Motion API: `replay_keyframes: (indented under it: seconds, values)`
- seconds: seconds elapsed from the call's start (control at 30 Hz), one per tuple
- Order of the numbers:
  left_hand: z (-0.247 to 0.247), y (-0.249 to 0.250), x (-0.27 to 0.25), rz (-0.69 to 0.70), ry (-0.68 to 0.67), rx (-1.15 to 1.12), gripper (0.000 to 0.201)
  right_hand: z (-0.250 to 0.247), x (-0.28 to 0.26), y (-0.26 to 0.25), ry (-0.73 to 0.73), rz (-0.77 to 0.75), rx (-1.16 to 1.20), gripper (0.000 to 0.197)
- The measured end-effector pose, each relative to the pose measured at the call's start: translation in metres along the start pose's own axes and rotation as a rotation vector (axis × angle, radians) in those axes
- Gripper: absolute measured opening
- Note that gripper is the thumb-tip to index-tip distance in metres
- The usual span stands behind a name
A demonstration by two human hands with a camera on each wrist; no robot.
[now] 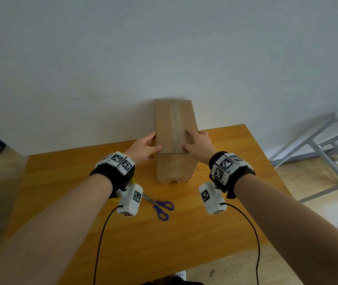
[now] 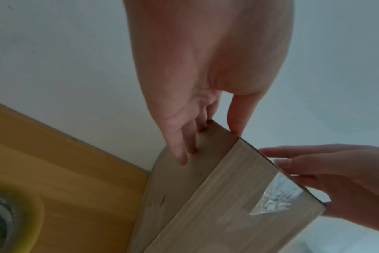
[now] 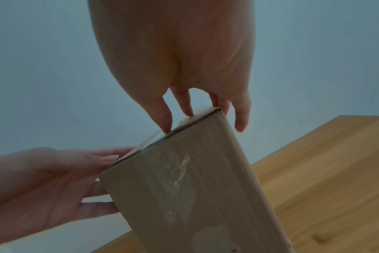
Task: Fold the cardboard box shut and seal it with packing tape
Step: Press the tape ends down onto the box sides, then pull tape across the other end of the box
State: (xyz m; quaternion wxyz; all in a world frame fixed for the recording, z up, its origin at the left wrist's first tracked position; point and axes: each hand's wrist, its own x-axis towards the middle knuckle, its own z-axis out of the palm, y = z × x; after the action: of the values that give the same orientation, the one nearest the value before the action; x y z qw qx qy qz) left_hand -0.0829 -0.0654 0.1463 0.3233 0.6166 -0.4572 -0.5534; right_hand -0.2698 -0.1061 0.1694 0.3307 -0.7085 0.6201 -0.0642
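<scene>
Your box (image 1: 172, 120) stands mid-frame on the table (image 1: 236, 153). Your left hand (image 1: 143, 148) sets straight fingers against its left side, thumb on top. Your right hand (image 1: 200, 144) lies flat, fingers spread, on the taped top. Scissors (image 1: 156, 206) lie below.

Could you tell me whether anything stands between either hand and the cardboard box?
Nothing visible: the left hand and right hand both touch the cardboard box. The scissors and tape roll lie nearer the person.
</scene>
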Motion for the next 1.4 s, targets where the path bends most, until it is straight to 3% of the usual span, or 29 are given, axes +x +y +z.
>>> replay_keyframes:
  seconds: [0.13, 0.3, 0.43, 0.57, 0.77, 0.9, 1.17, 1.3, 1.4]
  values:
    - [-0.006, 0.0, -0.001, 0.075, 0.057, 0.137, 0.062, 0.002, -0.006, -0.001, 0.118, -0.107, -0.101, 0.055]
    - [-0.027, -0.007, -0.015, 0.141, 0.168, 0.361, 0.04, 0.01, -0.022, -0.021, 0.306, -0.444, -0.128, 0.032]
    - [-0.05, -0.032, -0.033, 0.155, 0.148, 0.544, 0.031, 0.036, -0.037, -0.046, 0.319, -0.598, -0.117, 0.022]
    - [-0.065, -0.075, -0.044, 0.082, 0.066, 0.695, 0.027, 0.08, -0.048, -0.056, 0.294, -0.705, -0.083, 0.018]
    - [-0.065, -0.142, -0.052, -0.018, -0.041, 0.876, 0.033, 0.15, -0.042, -0.037, 0.111, -0.551, -0.028, 0.018]
    - [-0.066, -0.178, -0.051, -0.118, -0.055, 0.829, 0.046, 0.186, -0.034, -0.015, -0.018, -0.394, -0.004, 0.021]
    - [-0.063, -0.197, -0.036, -0.013, 0.007, 1.114, 0.041, 0.227, -0.018, 0.003, -0.141, -0.113, 0.06, 0.03]
    - [-0.071, -0.185, -0.036, 0.042, 0.009, 1.028, 0.031, 0.23, -0.014, 0.001, -0.129, -0.069, 0.122, 0.034]
    - [-0.078, -0.167, -0.042, 0.048, 0.026, 0.804, 0.03, 0.224, -0.014, -0.006, -0.088, -0.075, 0.186, 0.044]
